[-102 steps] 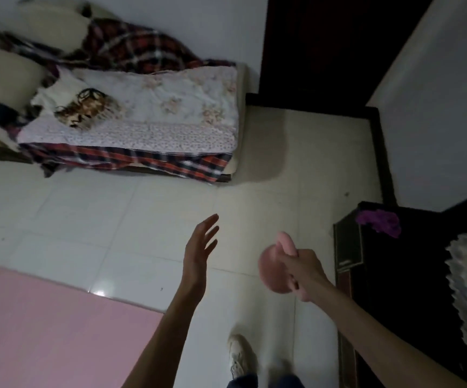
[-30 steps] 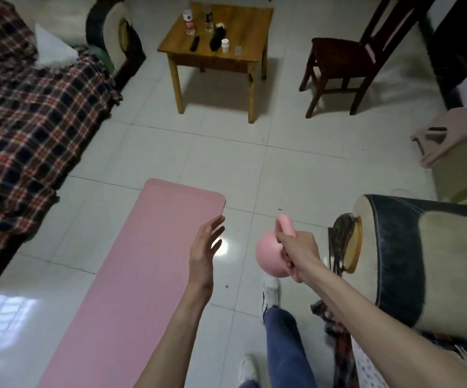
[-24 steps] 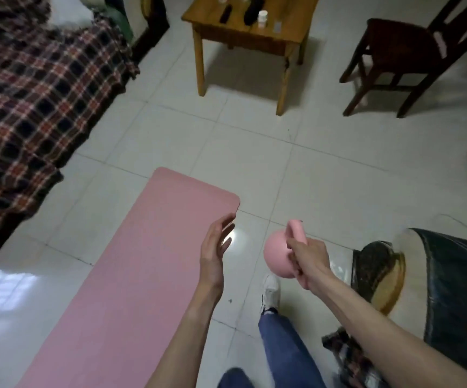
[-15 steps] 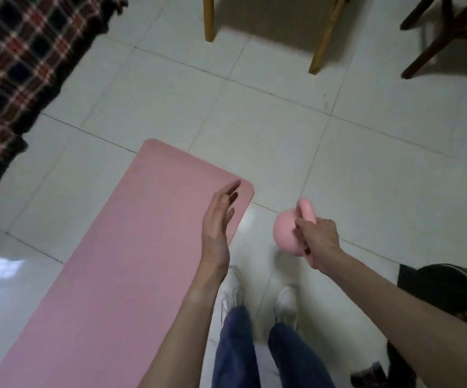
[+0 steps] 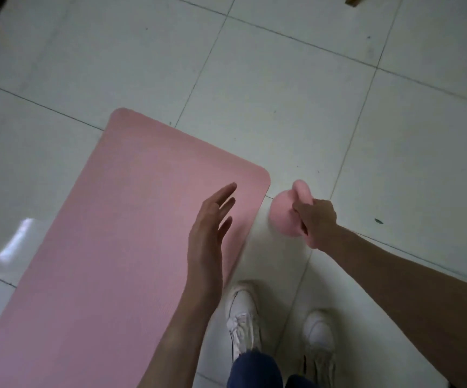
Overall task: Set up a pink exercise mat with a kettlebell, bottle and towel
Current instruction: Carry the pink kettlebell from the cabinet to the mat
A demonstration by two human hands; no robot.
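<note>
Pink kettlebell [image 5: 285,217] gripped by its handle in right hand [image 5: 317,222], just off the near right corner of pink mat [image 5: 131,247], long axis running away left. Left hand [image 5: 210,233] flat, empty, over mat edge; placement likely leftward.

— What carries everything here?

— The floor [image 5: 296,88], pale glossy tiles with thin dark grout lines running at a slant across the view.

— And what lies on it?

— A pink exercise mat [image 5: 109,247], flat, stretching from the lower left up toward the middle; its far end has rounded corners. Two white shoes [image 5: 243,317] stand on the tiles just beside the mat's right edge.

— Anything else?

— A bright patch of reflected light on the tile left of the mat, a few small dark specks on the right, and something wooden at the top right edge, cut off.
</note>
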